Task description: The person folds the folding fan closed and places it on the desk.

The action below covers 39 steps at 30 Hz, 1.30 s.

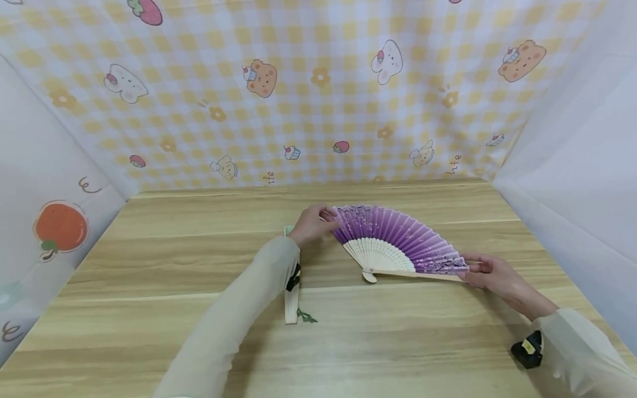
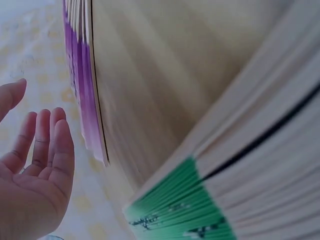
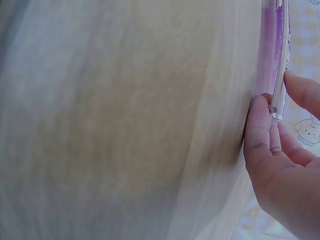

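A pleated, pale-ribbed purple fan (image 1: 391, 235) is pinched by the right hand (image 1: 501, 279), while the left hand (image 1: 311, 224) is held alongside, thumb and fingers apart.

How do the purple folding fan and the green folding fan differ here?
The purple folding fan is spread wide; the green folding fan is folded into a narrow strip. The green folding fan has a green tassel; none shows on the purple folding fan. Both are pale-ribbed and carry dark printed patterns.
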Each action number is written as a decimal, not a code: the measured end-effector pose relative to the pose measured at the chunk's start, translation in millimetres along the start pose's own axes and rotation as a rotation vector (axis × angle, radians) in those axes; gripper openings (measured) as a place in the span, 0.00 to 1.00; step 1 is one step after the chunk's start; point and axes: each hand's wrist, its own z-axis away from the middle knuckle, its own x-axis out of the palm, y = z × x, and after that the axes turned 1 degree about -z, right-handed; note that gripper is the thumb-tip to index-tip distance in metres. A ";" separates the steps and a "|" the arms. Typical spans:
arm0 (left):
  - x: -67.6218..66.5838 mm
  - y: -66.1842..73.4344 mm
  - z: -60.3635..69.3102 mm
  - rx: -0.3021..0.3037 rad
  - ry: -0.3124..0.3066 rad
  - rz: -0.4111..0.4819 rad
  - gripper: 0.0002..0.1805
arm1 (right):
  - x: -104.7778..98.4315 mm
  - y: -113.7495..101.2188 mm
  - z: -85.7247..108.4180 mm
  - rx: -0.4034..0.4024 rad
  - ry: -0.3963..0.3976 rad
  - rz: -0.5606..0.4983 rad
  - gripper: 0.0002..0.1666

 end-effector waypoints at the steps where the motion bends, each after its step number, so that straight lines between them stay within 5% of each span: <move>1: -1.2 -0.4 -2.1 -0.002 0.009 0.003 0.15 | -0.1 0.4 -0.5 -0.003 -0.001 -0.004 0.39; 17: -9.1 -12.8 -31.3 -0.102 0.035 0.035 0.21 | 0.8 3.2 0.8 -0.075 0.018 -0.023 0.36; 39: -7.3 -17.4 -38.3 -0.148 -0.049 -0.058 0.22 | 2.3 2.7 0.7 -0.030 0.018 -0.001 0.38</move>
